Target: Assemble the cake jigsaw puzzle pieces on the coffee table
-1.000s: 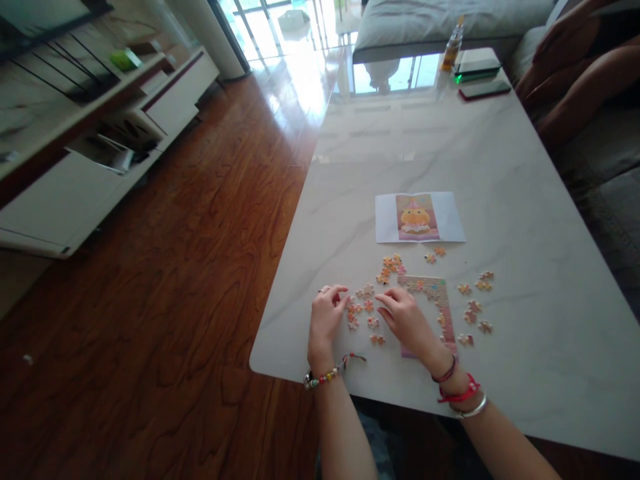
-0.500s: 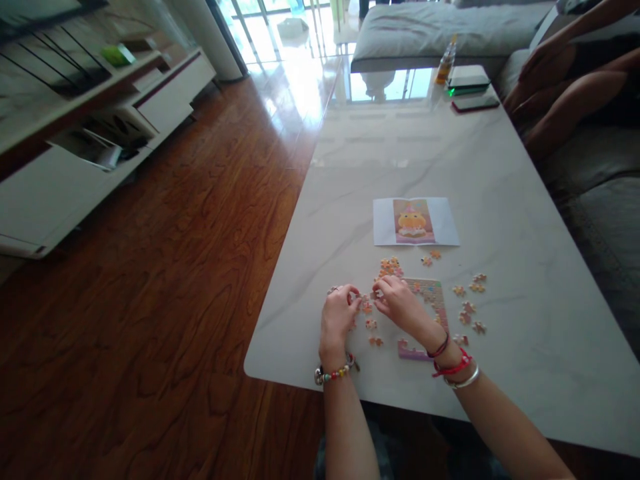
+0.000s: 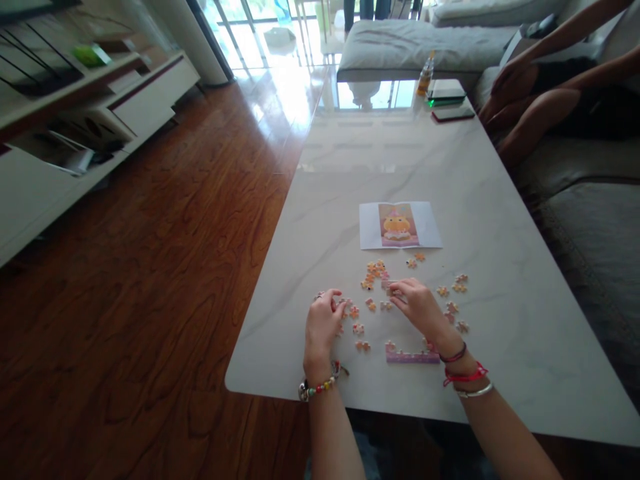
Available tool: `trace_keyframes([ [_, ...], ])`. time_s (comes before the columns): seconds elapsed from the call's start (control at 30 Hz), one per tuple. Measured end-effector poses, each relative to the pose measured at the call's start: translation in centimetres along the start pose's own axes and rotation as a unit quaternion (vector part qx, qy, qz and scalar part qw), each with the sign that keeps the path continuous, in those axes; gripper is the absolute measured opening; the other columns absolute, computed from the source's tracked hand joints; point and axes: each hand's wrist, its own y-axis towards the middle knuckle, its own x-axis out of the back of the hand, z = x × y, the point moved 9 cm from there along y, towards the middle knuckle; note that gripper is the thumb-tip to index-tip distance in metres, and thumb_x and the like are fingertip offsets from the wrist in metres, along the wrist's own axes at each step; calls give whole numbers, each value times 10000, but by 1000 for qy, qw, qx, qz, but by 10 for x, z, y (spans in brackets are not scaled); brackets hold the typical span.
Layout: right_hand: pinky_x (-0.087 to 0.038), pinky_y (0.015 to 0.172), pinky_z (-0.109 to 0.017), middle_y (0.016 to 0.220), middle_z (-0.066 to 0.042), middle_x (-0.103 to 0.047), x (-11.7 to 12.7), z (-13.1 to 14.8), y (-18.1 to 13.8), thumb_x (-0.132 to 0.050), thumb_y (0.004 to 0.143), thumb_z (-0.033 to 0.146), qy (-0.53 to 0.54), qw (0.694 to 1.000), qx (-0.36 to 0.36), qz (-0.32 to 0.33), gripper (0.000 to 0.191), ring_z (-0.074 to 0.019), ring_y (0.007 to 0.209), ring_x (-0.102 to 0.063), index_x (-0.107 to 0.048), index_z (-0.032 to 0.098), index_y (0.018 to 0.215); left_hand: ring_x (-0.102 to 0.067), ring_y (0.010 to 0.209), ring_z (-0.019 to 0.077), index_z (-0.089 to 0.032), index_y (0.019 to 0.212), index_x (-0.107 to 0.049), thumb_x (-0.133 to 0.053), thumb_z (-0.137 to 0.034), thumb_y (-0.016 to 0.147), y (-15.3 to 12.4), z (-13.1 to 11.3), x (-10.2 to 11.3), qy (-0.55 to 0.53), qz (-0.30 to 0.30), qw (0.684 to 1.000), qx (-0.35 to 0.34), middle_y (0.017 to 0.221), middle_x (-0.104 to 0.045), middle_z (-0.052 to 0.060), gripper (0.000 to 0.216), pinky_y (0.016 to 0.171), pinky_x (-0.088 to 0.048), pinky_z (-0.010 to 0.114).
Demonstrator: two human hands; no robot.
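My right hand point(image 3: 416, 305) is closed in a pinch at a puzzle piece point(image 3: 386, 285), over the partly joined jigsaw, most of which it hides. The jigsaw's purple bottom strip point(image 3: 413, 358) shows below my wrist. My left hand point(image 3: 323, 327) rests at the left with thumb and fingers curled together, beside loose pink puzzle pieces point(image 3: 354, 312); whether a piece is between its fingertips is hidden. A heap of orange pieces point(image 3: 374, 271) lies just above. More loose pieces point(image 3: 460, 283) are scattered to the right. The picture sheet point(image 3: 426, 225) with a yellow figure lies beyond.
The white marble-patterned table point(image 3: 280, 320) stretches away from me. A bottle point(image 3: 425, 75) and dark flat devices point(image 3: 453, 115) stand at its far end. Another person's legs point(image 3: 545, 113) are on the sofa at the right. A low cabinet point(image 3: 145, 110) stands left across the wooden floor.
My right hand has moved away from the left hand, from the loose pieces to the jigsaw's upper part. My left hand stays by the loose pieces. The whole view has shifted slightly.
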Motion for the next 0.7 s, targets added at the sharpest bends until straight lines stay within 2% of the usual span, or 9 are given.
trace_keyframes([
  [0.2,-398,732,-310,846,-48,-629,-6,2,4,-584,727,158,-6,1000,1,13,83,-187,820,-536,-589,203,798,-497,612,108,-191,917,-592,-510,-264,762,1,-21,2,9,-28,998,-54,652,-543,-14,190,616,-378,233],
  [0.5,-380,736,-304,816,-47,-633,-11,2,4,-559,752,183,-37,999,-6,9,31,-188,816,-524,-589,188,749,-509,621,103,-188,877,-601,-499,-249,775,3,-25,3,35,-33,997,-68,717,-577,0,156,655,-399,240],
  [0.6,-381,742,-308,816,-51,-634,-12,6,3,-538,766,184,-46,999,2,3,64,-187,821,-521,-595,185,737,-526,671,107,-198,872,-607,-479,-248,789,3,-39,-3,44,-34,995,-80,796,-585,14,161,703,-409,251],
  [0.7,-385,747,-321,827,-59,-635,-11,9,2,-512,785,189,-53,999,14,-4,98,-191,822,-522,-604,185,751,-531,828,134,-216,903,-608,-465,-238,800,0,-62,-14,50,-28,992,-116,893,-581,32,178,782,-404,270],
])
